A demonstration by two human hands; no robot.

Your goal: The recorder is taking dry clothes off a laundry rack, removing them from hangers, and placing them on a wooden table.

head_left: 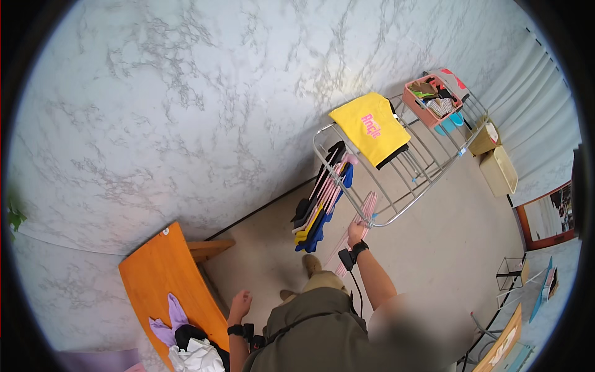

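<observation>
My right hand (356, 231) is closed around a bunch of pink clothes hangers (369, 204) at the near end of a metal drying rack (396, 218). Some of the hangers' pink length shows below the hand. Left of them, several garments on hangers (317, 208), in black, pink, yellow and blue, hang from the rack's end. A yellow printed shirt (372, 129) lies spread over the top bars. My left hand (240, 305) is held low beside the orange wooden table (162, 260), fingers loosely bent, with nothing visible in it.
Purple (178, 310) and white clothes (197, 357) lie on the table with something black. A pink basket of clothes (434, 102) sits at the rack's far end. Beige bins (498, 172) stand beyond it by a pale curtain (527, 93). The marbled wall (186, 124) runs along the left.
</observation>
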